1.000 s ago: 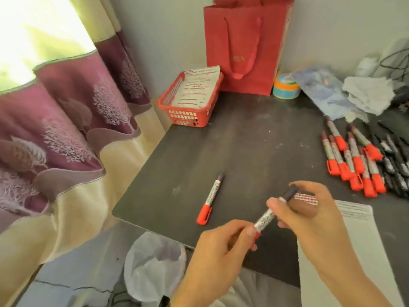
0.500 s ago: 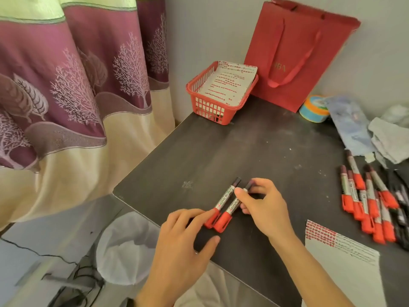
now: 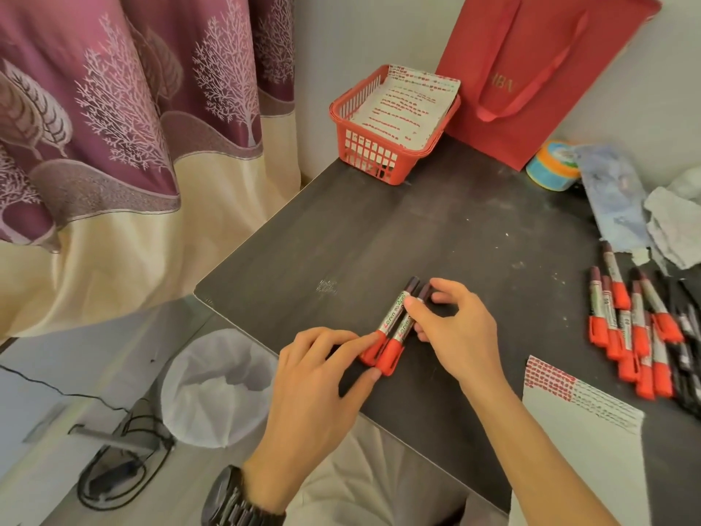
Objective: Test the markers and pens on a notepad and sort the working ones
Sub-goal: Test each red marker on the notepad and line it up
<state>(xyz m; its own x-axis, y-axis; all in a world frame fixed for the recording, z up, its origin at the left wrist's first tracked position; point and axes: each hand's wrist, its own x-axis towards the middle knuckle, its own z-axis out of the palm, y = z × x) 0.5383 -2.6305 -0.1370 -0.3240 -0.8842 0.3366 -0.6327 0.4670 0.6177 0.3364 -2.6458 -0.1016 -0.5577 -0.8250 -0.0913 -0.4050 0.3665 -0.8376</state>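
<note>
Two red-capped markers lie side by side near the front left of the dark table (image 3: 436, 229). My left hand (image 3: 315, 381) touches their caps with straight fingertips, the index finger on the left marker (image 3: 394, 317). My right hand (image 3: 459, 328) pinches the barrel of the right marker (image 3: 392, 353) between thumb and fingers. A notepad (image 3: 580, 449) with rows of red test marks lies at the front right. Several more red-capped markers (image 3: 626, 328) are piled at the right edge, beside black pens (image 3: 690, 336).
A red basket (image 3: 364, 149) holding a marked paper stands at the back, next to a red paper bag (image 3: 531, 70) and a tape roll (image 3: 552, 167). Crumpled cloths (image 3: 671, 222) lie at back right. A lined bin (image 3: 216, 389) sits on the floor left of the table.
The marker I held up in both hands now lies on the table beside the first one. My left fingers have moved onto the caps.
</note>
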